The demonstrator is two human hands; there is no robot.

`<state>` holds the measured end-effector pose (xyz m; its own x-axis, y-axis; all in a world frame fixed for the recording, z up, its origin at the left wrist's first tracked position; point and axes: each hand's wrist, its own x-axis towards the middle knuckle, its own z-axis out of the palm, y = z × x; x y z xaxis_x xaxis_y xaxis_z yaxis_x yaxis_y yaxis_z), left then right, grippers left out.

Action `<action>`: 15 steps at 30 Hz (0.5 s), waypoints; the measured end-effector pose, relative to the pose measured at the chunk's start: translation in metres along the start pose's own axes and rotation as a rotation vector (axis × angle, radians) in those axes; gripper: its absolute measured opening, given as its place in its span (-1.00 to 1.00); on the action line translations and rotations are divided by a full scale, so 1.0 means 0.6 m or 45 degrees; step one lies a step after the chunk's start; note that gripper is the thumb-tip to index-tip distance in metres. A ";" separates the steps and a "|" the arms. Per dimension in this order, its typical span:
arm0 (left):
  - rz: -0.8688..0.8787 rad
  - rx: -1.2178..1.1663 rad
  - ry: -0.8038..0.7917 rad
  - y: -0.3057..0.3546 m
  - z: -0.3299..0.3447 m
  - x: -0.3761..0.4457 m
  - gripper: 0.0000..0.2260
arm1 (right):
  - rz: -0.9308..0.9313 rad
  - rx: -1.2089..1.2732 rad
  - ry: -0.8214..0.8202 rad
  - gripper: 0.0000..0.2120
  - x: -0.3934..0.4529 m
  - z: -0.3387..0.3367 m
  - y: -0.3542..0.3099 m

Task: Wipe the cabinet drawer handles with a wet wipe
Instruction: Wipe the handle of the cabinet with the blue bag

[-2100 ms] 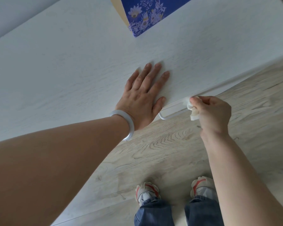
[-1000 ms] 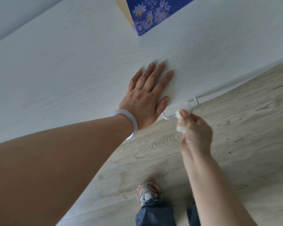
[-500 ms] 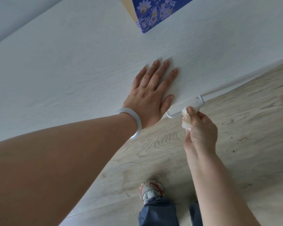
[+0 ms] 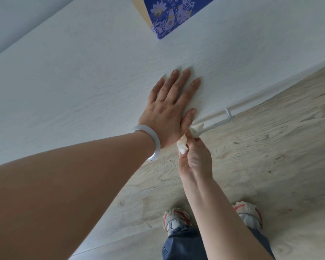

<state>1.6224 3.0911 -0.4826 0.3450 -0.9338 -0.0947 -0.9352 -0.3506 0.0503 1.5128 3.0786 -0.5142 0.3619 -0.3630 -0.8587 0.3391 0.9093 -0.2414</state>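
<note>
Left hand point(image 4: 167, 111) lies flat on the desk point(image 4: 83, 72); right hand point(image 4: 194, 156) pinches the wet wipe point(image 4: 195, 129) round the handle point(image 4: 217, 123); the bunched wipe may slip off the thin bar.

The drawer handle point(image 4: 217, 122) is a slim white bar standing off the white cabinet's point(image 4: 83, 72) front edge, running from about eight o'clock to two o'clock. A crumpled white wet wipe point(image 4: 195, 129) wraps its eight o'clock end, trailing downward in a bunched tail.
</note>
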 end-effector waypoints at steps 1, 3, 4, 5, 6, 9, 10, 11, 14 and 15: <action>0.000 0.003 -0.004 0.000 0.000 0.000 -0.47 | 0.005 0.048 0.000 -0.93 0.001 0.001 -0.002; 0.002 0.015 -0.009 -0.001 -0.001 0.000 -0.47 | 0.008 0.130 -0.018 -0.91 0.004 0.001 -0.006; 0.004 0.017 -0.008 -0.001 -0.001 0.000 -0.47 | 0.009 0.166 -0.033 -0.89 0.006 0.001 -0.007; 0.004 0.015 -0.008 -0.001 -0.001 0.000 -0.47 | 0.012 0.201 -0.055 -0.88 0.007 0.000 -0.008; 0.003 0.010 -0.006 -0.002 -0.001 0.000 -0.47 | 0.021 0.232 -0.076 -0.87 0.008 -0.002 -0.009; 0.005 0.003 -0.006 -0.002 0.000 0.000 -0.47 | 0.072 0.275 -0.128 -0.86 -0.001 -0.017 -0.014; 0.008 0.000 -0.007 -0.002 0.000 0.000 -0.47 | 0.095 0.284 -0.159 -0.85 -0.005 -0.027 -0.016; 0.012 -0.004 -0.006 -0.003 0.000 -0.001 -0.47 | 0.114 0.288 -0.187 -0.83 -0.007 -0.037 -0.020; 0.018 -0.011 -0.004 -0.004 -0.002 0.000 -0.47 | 0.136 0.155 -0.216 -0.87 -0.003 -0.043 -0.030; 0.017 -0.014 -0.004 -0.003 -0.002 0.000 -0.47 | 0.128 0.096 -0.215 -0.88 -0.001 -0.035 -0.030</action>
<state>1.6243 3.0918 -0.4814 0.3325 -0.9381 -0.0969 -0.9387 -0.3391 0.0624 1.4882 3.0664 -0.5191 0.5356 -0.3059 -0.7872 0.3556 0.9271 -0.1183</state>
